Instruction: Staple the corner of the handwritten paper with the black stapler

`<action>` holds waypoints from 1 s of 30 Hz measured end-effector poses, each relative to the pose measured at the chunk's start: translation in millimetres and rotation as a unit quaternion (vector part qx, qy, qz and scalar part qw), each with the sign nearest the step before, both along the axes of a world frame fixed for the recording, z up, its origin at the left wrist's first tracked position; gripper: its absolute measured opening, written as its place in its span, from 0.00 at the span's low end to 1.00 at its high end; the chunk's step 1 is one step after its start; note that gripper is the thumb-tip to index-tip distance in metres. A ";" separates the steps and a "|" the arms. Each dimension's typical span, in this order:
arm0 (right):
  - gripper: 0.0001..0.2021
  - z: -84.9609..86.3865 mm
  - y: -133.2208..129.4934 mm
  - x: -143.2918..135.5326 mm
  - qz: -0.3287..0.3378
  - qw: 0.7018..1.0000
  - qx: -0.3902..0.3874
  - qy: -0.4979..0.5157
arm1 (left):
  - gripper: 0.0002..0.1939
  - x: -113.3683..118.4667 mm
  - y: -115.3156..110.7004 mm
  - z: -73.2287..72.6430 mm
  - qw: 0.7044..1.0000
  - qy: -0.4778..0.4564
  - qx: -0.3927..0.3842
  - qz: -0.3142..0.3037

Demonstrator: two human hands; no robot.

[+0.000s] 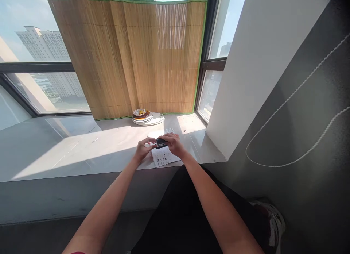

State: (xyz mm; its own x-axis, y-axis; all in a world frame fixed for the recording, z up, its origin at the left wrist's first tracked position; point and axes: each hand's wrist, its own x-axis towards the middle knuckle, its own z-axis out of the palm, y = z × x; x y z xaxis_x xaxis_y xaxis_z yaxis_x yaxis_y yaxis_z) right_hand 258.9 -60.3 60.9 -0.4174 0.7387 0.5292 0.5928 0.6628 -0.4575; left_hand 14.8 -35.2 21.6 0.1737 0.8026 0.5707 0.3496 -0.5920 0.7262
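Both of my hands meet over the window sill around a small black object, too small to identify. My left hand pinches its left end between thumb and fingers. My right hand closes over its right side, with the fingers lying across the top. Beneath the hands lies a white sheet of paper with rows of dark marks, reaching close to the sill's front edge. Part of the sheet is hidden by the hands.
Stacked plates stand at the back of the sill, before a bamboo blind. Small bits lie to the left and dark ones to the right. A white cord hangs at the right.
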 end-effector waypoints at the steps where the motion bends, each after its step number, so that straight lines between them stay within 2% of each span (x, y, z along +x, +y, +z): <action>1: 0.24 -0.3 1.8 5.1 -0.032 0.999 -0.002 0.018 | 0.21 0.2 -0.3 -0.2 1.000 0.007 0.003 0.013; 5: 0.26 -7.3 12.0 42.0 -0.207 0.976 0.004 0.060 | 0.17 -0.4 5.5 -1.7 0.996 0.054 0.032 0.066; 7: 0.26 -14.3 18.7 68.3 -0.243 0.969 0.008 0.046 | 0.15 1.9 16.4 -1.6 0.992 0.110 0.042 0.048; 10: 0.26 -26.0 30.7 105.2 -0.229 0.973 -0.005 0.022 | 0.13 15.6 44.8 -1.5 0.976 0.213 0.036 -0.019; 12: 0.25 -33.0 39.9 121.3 -0.223 0.975 -0.022 0.015 | 0.15 31.8 68.2 -4.2 0.966 0.256 0.019 -0.038; 15: 0.26 -42.0 54.1 131.3 -0.206 0.977 -0.045 0.015 | 0.18 57.8 98.7 -12.9 0.966 0.256 0.006 -0.046; 17: 0.26 -47.2 63.3 133.0 -0.190 0.980 -0.048 0.023 | 0.21 69.0 111.0 -19.1 0.965 0.255 -0.002 -0.060; 20: 0.26 -52.7 76.0 134.4 -0.168 0.985 -0.035 0.022 | 0.26 71.7 116.3 -25.1 0.962 0.250 -0.031 -0.105; 24: 0.26 -55.0 88.3 134.6 -0.131 0.991 -0.008 0.022 | 0.25 66.3 108.4 -28.2 0.955 0.246 -0.059 -0.152; 30: 0.24 -52.1 88.1 131.7 -0.094 0.995 0.024 0.028 | 0.22 80.3 100.4 -40.0 0.959 0.199 -0.078 -0.185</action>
